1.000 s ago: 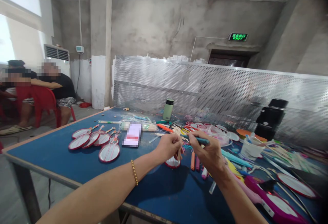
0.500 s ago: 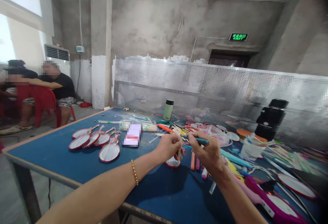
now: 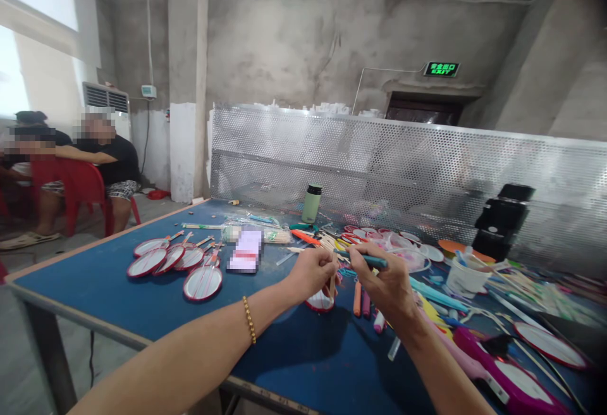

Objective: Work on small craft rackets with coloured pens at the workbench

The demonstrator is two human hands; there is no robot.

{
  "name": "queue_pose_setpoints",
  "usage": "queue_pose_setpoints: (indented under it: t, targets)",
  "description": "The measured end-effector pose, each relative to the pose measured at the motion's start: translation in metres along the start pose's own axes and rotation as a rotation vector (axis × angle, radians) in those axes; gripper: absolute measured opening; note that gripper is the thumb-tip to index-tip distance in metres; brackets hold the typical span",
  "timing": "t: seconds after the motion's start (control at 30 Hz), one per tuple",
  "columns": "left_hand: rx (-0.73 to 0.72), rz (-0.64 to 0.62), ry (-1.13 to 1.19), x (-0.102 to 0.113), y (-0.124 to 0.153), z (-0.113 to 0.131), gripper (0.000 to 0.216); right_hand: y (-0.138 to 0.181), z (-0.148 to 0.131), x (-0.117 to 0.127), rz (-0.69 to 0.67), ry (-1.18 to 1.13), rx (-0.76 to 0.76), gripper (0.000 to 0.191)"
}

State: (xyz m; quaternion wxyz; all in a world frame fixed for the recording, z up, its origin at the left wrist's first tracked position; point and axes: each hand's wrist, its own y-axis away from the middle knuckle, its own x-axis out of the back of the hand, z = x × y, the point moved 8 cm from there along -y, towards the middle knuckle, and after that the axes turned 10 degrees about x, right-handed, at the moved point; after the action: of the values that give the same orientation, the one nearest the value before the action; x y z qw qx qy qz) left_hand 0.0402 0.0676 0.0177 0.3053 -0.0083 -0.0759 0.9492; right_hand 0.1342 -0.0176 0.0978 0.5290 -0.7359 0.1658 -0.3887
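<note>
My left hand (image 3: 315, 272) is closed around a wooden stick (image 3: 332, 283) over the middle of the table. Just below its fingers shows a round white disc with a red rim (image 3: 320, 302), which looks joined to the stick; the fingers hide much of it. In my right hand (image 3: 382, 276) a slim teal pen-like tool (image 3: 372, 259) is gripped, its tip pointing left at the top of the stick by my left fingers. Whether the tip touches is too small to tell. Orange (image 3: 357, 299) and purple markers (image 3: 366, 302) lie beneath my right hand.
Several finished-looking red-rimmed discs with sticks (image 3: 202, 283) lie on the left, beside a phone (image 3: 245, 250). A green tumbler (image 3: 311, 204) stands behind. To the right are a white cup (image 3: 465, 278), a magenta-and-pink tool (image 3: 502, 371) and loose sticks. A perforated metal panel (image 3: 332, 155) borders the back.
</note>
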Motion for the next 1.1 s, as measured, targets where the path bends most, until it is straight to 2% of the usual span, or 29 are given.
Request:
queue_pose_setpoints:
  t: [1.1]
  targets:
    - [-0.010,0.000,0.003,-0.0004,-0.0017,-0.0009,0.012,0.0001,-0.0013,0.0011,0.021,-0.009,0.031,0.023]
